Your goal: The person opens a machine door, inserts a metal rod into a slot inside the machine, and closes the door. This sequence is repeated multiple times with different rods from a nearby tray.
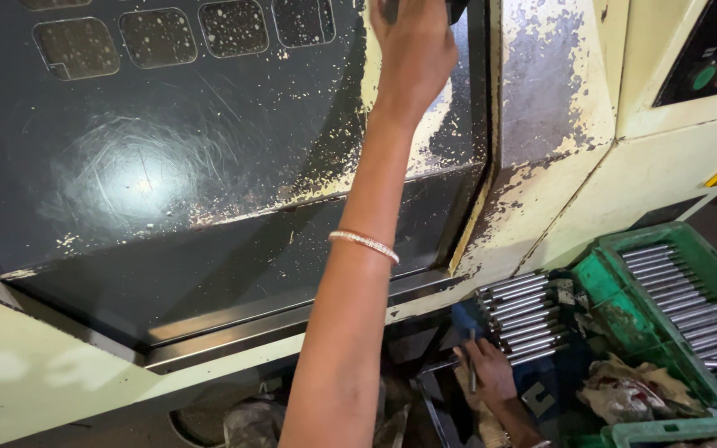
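Note:
My left hand [412, 50] reaches up along the dark, scratched sliding door [168, 166] of a cream-painted machine and is closed around the door's black handle [456, 8] at the top edge of the view. A thin bracelet [364, 243] sits on that forearm. Low down, my right hand [487, 373] holds a thin metal rod [471, 375], just left of a stack of similar shiny metal rods [520, 319] lying in a blue bin.
A green crate [607, 278] at the right holds several more rods [690, 307], with dirty rags [624, 390] in front of it. A control panel with a green and a red button [715, 75] is at the upper right. The door rail [292, 319] runs below the door.

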